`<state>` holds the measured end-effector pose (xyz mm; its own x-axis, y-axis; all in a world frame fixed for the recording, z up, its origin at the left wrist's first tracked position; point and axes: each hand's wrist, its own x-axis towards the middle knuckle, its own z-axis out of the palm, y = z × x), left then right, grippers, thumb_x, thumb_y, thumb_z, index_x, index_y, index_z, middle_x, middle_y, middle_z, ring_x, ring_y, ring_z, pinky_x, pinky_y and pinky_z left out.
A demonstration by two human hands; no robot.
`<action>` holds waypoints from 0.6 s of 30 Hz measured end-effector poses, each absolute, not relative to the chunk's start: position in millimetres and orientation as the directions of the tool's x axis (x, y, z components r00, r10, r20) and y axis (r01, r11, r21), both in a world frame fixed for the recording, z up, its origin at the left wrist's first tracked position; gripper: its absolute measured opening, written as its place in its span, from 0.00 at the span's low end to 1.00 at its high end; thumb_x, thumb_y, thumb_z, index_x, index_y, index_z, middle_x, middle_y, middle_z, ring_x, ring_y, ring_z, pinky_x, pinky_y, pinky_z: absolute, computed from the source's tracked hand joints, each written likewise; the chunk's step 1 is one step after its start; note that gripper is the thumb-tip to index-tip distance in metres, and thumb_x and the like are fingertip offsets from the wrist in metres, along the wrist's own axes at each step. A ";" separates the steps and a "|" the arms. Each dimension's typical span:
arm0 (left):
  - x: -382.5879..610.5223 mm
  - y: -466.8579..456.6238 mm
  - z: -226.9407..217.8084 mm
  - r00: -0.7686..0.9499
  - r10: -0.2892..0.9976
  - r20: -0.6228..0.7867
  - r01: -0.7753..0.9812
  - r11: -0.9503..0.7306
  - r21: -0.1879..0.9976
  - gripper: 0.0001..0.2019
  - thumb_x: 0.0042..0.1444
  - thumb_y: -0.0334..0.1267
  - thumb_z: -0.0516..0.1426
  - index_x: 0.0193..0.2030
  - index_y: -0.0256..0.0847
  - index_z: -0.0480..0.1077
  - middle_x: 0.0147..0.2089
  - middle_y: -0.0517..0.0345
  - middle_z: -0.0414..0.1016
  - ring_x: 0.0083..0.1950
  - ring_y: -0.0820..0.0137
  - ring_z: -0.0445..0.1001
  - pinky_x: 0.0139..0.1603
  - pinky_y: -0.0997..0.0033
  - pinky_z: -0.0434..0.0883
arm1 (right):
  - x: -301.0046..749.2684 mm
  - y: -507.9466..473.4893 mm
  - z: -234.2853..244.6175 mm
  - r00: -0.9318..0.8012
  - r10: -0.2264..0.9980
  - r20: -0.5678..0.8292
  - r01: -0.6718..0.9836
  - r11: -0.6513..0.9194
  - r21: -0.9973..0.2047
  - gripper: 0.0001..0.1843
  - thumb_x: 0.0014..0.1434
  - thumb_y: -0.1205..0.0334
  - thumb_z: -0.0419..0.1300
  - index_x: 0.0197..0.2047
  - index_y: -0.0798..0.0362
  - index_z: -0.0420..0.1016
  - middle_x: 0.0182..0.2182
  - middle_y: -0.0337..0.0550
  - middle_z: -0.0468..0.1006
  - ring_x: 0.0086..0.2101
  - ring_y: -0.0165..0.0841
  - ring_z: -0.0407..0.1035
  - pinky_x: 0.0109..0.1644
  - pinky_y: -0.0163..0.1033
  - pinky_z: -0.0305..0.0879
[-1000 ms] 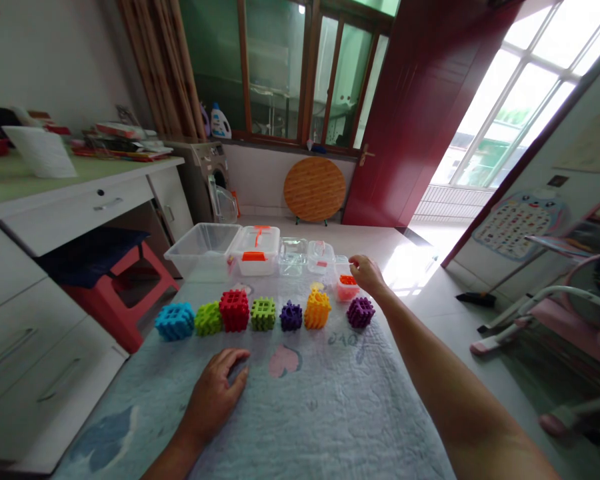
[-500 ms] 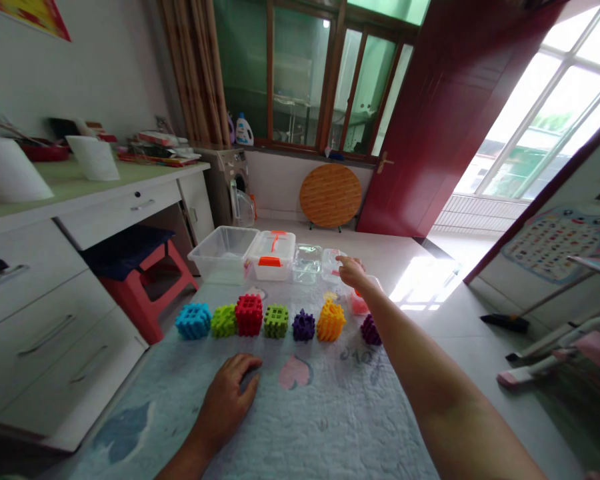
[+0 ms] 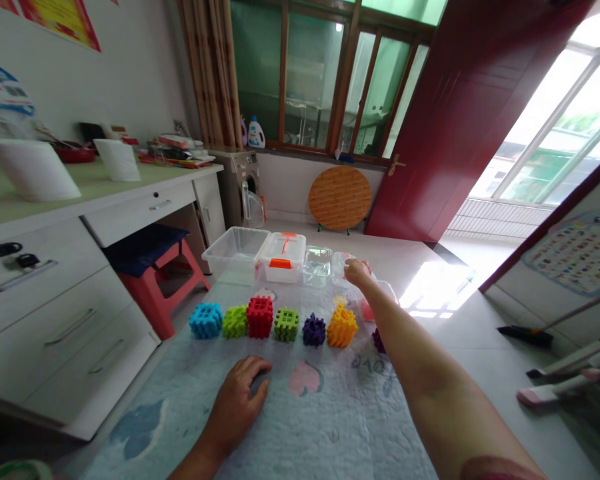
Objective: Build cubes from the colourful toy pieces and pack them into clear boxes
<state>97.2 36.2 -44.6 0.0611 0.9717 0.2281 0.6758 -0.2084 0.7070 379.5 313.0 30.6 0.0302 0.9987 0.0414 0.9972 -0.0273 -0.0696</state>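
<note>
At 6 o'clock of the view, the left hand [image 3: 240,400]: palm down, fingers loosely spread, released, lying flat on the pale blue quilt [image 3: 330,433] that covers the desk [image 3: 145,427]. Grasping nothing.

Just at 12 o'clock of that hand, a row of lattice blocks running from 9 towards 3 o'clock: blue block [image 3: 206,320], lime block [image 3: 235,321], red block [image 3: 260,317], green block [image 3: 286,325], purple block [image 3: 314,330], yellow block [image 3: 343,327]. Lime and red touching; the others close beside one another. At the 3 o'clock end, a second purple block [image 3: 379,340], mostly hidden behind the right forearm.

At 12 o'clock of the yellow block, the right hand [image 3: 357,272], stretched to the far edge of the desk, fingers curled down onto a small clear box [image 3: 341,261]. Touching it; impossible to tell whether clenched round it or only laid on top.

To 9 o'clock of the small clear box, along the same far edge: another clear box [image 3: 317,261], a lidded box with an orange latch [image 3: 283,248], then a large open tub [image 3: 233,245]. At 5 o'clock of the right hand, a little tub with reddish contents [image 3: 367,310], partly covered by the forearm.

Off the desk at 9 o'clock, a red stool [image 3: 160,280] under a white drawer unit [image 3: 80,320].
</note>
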 end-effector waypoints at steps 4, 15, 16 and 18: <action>96.2 36.7 -45.7 0.060 0.973 0.223 0.673 -0.205 0.710 0.09 0.55 0.37 0.54 0.40 0.41 0.74 0.42 0.50 0.75 0.47 0.60 0.73 0.51 0.60 0.70 | 382.7 315.1 32.0 0.025 0.995 0.092 0.988 -0.011 -0.156 0.17 0.64 0.56 0.57 0.54 0.54 0.68 0.51 0.47 0.71 0.46 0.37 0.70 0.48 0.48 0.70; 96.4 36.6 -46.2 0.060 0.971 0.232 0.663 -0.213 0.717 0.09 0.55 0.37 0.54 0.40 0.41 0.74 0.42 0.51 0.76 0.46 0.61 0.73 0.50 0.60 0.70 | 392.4 288.0 61.8 0.010 0.918 0.396 0.915 0.152 -0.374 0.22 0.53 0.71 0.51 0.50 0.61 0.75 0.44 0.55 0.77 0.45 0.41 0.70 0.53 0.43 0.63; 96.0 36.6 -46.4 0.065 0.970 0.235 0.661 -0.218 0.718 0.09 0.55 0.38 0.54 0.40 0.41 0.74 0.42 0.51 0.76 0.46 0.61 0.73 0.50 0.60 0.70 | 393.4 281.8 69.3 -0.005 0.901 0.434 0.903 0.191 -0.386 0.23 0.53 0.70 0.51 0.50 0.60 0.75 0.43 0.54 0.77 0.44 0.40 0.70 0.53 0.44 0.64; 95.5 36.5 -46.1 0.073 0.968 0.240 0.649 -0.229 0.725 0.10 0.55 0.39 0.54 0.40 0.41 0.74 0.42 0.50 0.76 0.46 0.61 0.73 0.50 0.61 0.71 | 395.0 264.9 86.4 -0.038 0.864 0.503 0.876 0.271 -0.399 0.22 0.53 0.69 0.51 0.49 0.59 0.75 0.42 0.52 0.77 0.41 0.38 0.71 0.52 0.44 0.64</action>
